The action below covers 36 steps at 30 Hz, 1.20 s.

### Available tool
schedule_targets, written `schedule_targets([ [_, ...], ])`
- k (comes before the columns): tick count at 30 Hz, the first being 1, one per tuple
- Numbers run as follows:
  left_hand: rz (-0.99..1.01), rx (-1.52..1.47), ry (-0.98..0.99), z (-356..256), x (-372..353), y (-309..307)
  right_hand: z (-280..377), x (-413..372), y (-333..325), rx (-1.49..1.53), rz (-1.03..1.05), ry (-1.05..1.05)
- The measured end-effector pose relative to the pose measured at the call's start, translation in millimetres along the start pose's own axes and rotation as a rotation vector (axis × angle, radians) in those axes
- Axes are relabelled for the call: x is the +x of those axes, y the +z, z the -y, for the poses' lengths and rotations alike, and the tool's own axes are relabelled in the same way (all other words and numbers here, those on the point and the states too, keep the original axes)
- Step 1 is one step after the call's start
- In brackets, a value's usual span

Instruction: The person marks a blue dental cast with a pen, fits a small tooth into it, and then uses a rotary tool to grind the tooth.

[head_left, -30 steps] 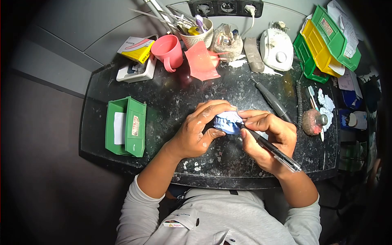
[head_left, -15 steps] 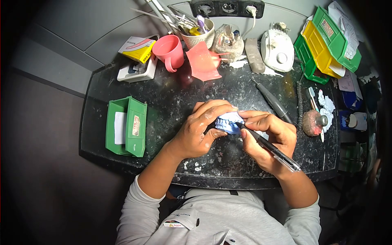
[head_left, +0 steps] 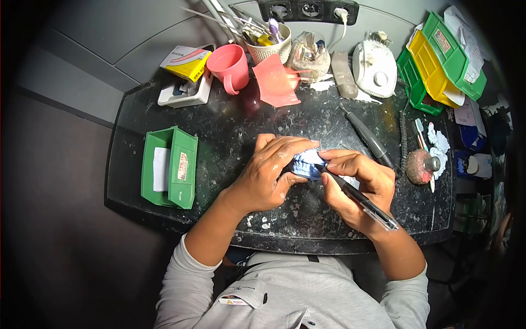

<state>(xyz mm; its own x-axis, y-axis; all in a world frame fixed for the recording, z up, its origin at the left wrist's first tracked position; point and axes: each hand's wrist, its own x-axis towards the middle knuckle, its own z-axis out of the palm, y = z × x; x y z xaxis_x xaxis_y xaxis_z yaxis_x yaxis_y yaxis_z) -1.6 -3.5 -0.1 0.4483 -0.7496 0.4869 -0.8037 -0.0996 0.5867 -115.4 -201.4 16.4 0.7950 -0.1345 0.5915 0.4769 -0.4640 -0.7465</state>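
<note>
Near the front middle of the black table, my left hand (head_left: pixel 272 170) is closed around a pale blue dental cast (head_left: pixel 307 164), with ridged tooth shapes facing up. My right hand (head_left: pixel 360 185) grips a black pen (head_left: pixel 361 200) with a clear clip end. The pen's tip meets the cast's surface, and the right fingertips rest close to the cast's edge. Fingers cover parts of the cast on both sides. Behind the right hand lies a grey handpiece (head_left: pixel 367 137) on the table.
A green bin (head_left: pixel 182 170) with paper stands left. Along the back are a pink mug (head_left: pixel 229 68), a pink sheet (head_left: pixel 275 82), a tool cup (head_left: pixel 272 52) and a white control unit (head_left: pixel 375 68). To the right sits a glass jar (head_left: pixel 419 165); stacked bins (head_left: pixel 433 63) stand behind.
The pen and my right hand have shifted very slightly to the left. Both hands keep their hold, and the whole view has moved a little.
</note>
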Motion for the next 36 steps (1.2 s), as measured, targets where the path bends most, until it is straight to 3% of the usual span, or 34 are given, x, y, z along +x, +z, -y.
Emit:
schedule_targets([
  [12,0.005,0.079,0.09,6.1,-2.2,1.7,-0.4,0.6,2.5,-0.036,0.0,0.006],
  [36,0.008,0.103,0.086,4.8,-2.4,1.7,1.9,0.0,3.2,0.014,-0.012,0.094],
])
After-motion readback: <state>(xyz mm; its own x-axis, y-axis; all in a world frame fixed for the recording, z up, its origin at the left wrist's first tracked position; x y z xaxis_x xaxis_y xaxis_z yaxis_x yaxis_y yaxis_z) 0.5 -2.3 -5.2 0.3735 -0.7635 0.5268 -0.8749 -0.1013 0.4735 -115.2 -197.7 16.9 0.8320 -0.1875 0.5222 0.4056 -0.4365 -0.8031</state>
